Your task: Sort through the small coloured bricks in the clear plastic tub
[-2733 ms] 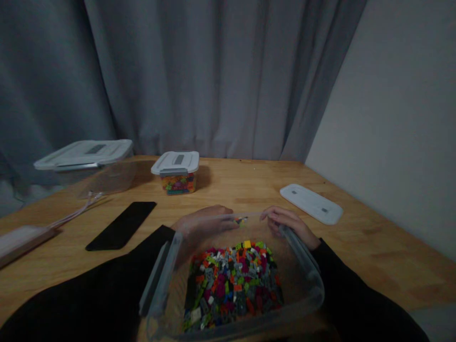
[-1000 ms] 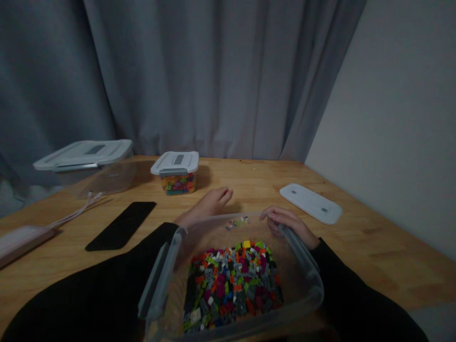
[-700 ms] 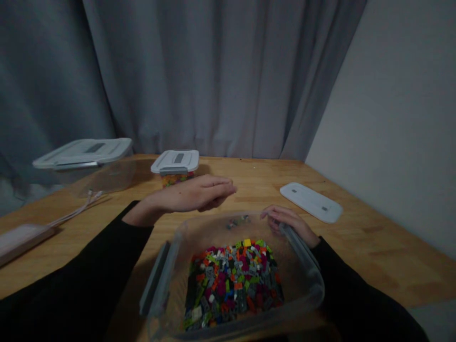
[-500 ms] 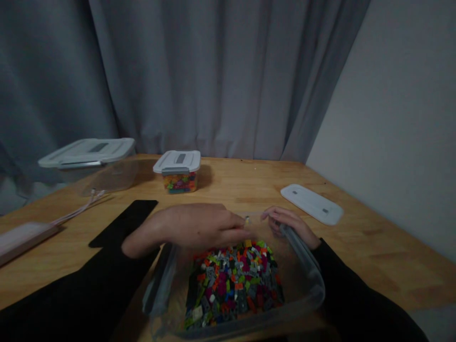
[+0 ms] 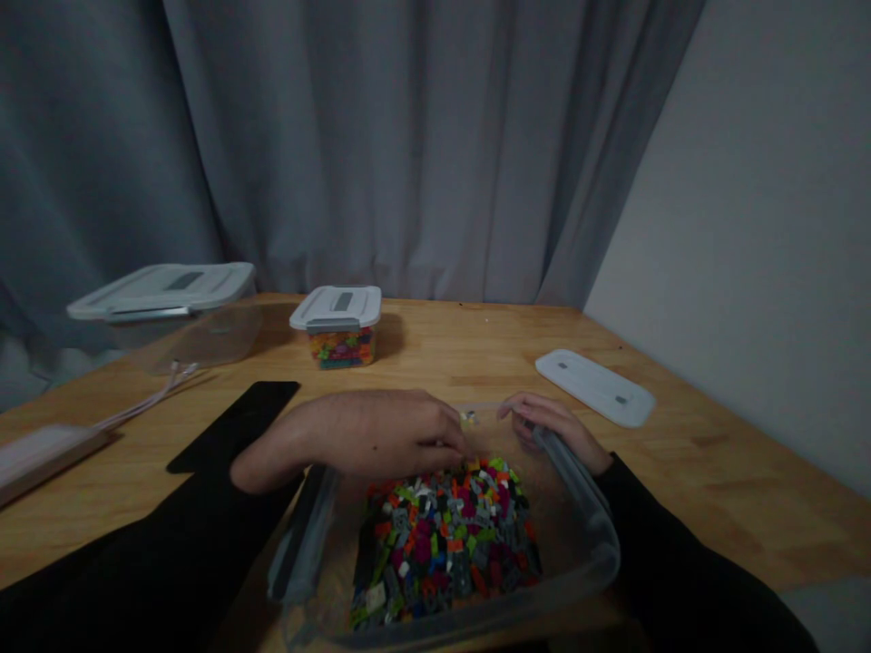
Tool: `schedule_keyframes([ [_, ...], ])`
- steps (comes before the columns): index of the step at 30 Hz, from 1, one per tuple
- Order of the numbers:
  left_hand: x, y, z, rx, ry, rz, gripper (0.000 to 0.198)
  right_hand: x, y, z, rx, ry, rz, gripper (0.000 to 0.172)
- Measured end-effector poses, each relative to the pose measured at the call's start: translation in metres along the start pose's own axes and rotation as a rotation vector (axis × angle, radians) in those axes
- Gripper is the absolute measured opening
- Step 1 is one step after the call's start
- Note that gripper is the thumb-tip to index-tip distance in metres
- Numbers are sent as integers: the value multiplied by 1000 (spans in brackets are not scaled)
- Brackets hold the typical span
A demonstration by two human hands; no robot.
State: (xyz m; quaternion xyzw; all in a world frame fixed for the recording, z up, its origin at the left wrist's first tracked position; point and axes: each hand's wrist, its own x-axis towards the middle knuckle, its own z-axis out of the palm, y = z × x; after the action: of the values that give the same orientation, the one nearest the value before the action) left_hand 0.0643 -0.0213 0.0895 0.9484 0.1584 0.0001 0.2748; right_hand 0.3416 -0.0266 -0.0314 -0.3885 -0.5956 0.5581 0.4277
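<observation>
A clear plastic storage box (image 5: pixel 578 585) with its lid off stands in front of me, tilted or seen at a slant. Inside it lies a heap of small toy building bricks (image 5: pixel 442 544) in lime, orange, magenta, grey and black. My left hand (image 5: pixel 401 435) reaches over the left side, its fingers bent and drawn together at the far end of the heap. What is between its fingertips is too small to make out. My right hand (image 5: pixel 554 426) is closed round the far right corner of the box's rim.
A small lidded box (image 5: pixel 340 331) of colourful pieces stands behind, with a larger lidded clear box (image 5: pixel 177 308) at left. A white lid (image 5: pixel 595 387) lies at right. A black flat panel (image 5: pixel 235 426) and a pale block with cables (image 5: pixel 54 453) are at left.
My left hand's fingers have curled in and drawn back slightly to the left, where they were stretched out before. My right hand has stayed on the rim.
</observation>
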Motion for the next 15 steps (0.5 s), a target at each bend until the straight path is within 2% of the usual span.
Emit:
schedule_keyframes([
  [4,0,8,-3,-37,-41,18,39,-1,-1,0,-10,10,-11,36],
  [7,-4,10,-5,-125,-31,14,45,0,-1,1,-7,9,-16,37],
  [11,-10,10,-7,-188,-21,115,53,0,-1,2,-13,20,-4,40],
  [15,-8,9,-8,-148,57,118,47,0,-2,2,-45,35,-24,38],
])
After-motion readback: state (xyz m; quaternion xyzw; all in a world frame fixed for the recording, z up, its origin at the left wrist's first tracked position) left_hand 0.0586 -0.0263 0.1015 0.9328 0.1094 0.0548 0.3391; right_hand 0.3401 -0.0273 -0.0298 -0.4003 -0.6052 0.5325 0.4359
